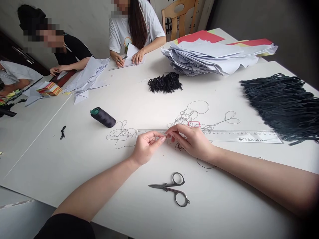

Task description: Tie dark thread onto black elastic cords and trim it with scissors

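My left hand [149,145] and my right hand [191,138] meet fingertip to fingertip above a clear ruler [231,136]. Both are closed in a pinch on dark thread [121,134], of which only a tiny bit shows between the fingers. Loose loops of it lie on the table left of my left hand, and a bigger tangle spreads beyond and under my right hand. A spool [104,117] of dark thread lies on its side to the left. Small folding scissors [171,188], blades closed, rest nearer to me.
Bundled dark cords [281,103] cover the right side of the white table [119,212]. A small black bundle [165,82] and a tall stack of papers [204,56] lie farther back. A black cord knot [63,132] is at left. Several people sit across, one holding a pen.
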